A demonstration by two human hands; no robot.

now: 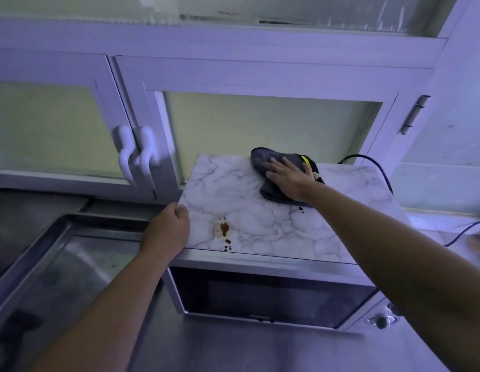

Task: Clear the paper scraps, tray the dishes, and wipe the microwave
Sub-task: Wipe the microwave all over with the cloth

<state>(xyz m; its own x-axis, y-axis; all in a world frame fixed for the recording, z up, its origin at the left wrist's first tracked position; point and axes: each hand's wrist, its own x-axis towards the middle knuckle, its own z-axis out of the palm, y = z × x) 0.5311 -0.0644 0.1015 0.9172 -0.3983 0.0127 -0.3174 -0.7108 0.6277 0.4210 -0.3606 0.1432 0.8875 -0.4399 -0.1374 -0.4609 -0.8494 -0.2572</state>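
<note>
Now we're into the wiping step, up on the marble-patterned top of the microwave (260, 210). The right hand (289, 181) lies flat, fingers spread, pressing a dark grey cloth (273, 167) down near the microwave's back edge; it pins the cloth under the palm and does not clench it. The left hand (167, 228) is curled over the microwave's front-left corner, thumb on top, bracing it.

The work isn't finished, by my reading: a brown stain (224, 229) sits near the microwave's front edge, with smaller brown drops just in front of it, and a few dark specks (301, 209) lie just in front of the cloth. The next move calls for drawing the cloth forward across the top onto that stain, keeping pressure on and the left hand steady.

The microwave stands on a steel counter, its dark door shut, a black cord (378, 167) trailing from its back right. A steel tray (45, 237) lies to its left.
</note>
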